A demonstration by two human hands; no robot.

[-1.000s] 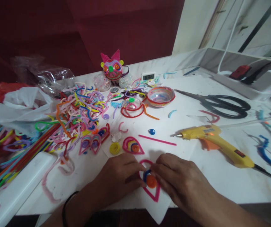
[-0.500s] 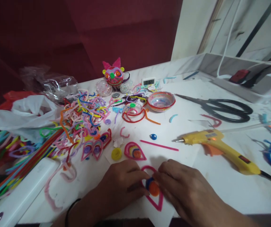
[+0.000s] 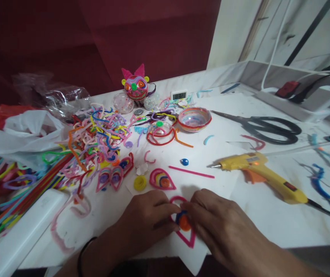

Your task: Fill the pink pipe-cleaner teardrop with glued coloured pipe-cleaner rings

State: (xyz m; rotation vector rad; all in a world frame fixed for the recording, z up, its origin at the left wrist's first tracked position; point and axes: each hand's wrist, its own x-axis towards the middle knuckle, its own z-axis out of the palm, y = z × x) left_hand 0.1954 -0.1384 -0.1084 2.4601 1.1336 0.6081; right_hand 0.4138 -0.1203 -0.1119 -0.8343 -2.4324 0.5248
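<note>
Both hands meet at the table's near edge over a pink pipe-cleaner teardrop (image 3: 187,240) lying on white paper (image 3: 195,257). Inside it sits an orange coil (image 3: 184,222) with a blue strand (image 3: 178,217) wrapped partly round it. My left hand (image 3: 149,220) pinches the blue strand and coil from the left, fingers bent together. My right hand (image 3: 213,217) presses its fingertips on the coil from the right. A finished pink teardrop with rainbow filling (image 3: 161,180) and a yellow coil (image 3: 140,183) lie just beyond my left hand.
A yellow glue gun (image 3: 264,176) lies to the right, black scissors (image 3: 271,128) behind it. A heap of coloured pipe cleaners (image 3: 98,142) fills the left, with a white box (image 3: 23,231) at the near left. A woven bowl (image 3: 194,118) and a cat figure (image 3: 135,85) stand further back.
The hands stay on the teardrop and coil; the fingertips have closed in slightly round the orange coil. The view has shifted a little with head motion.
</note>
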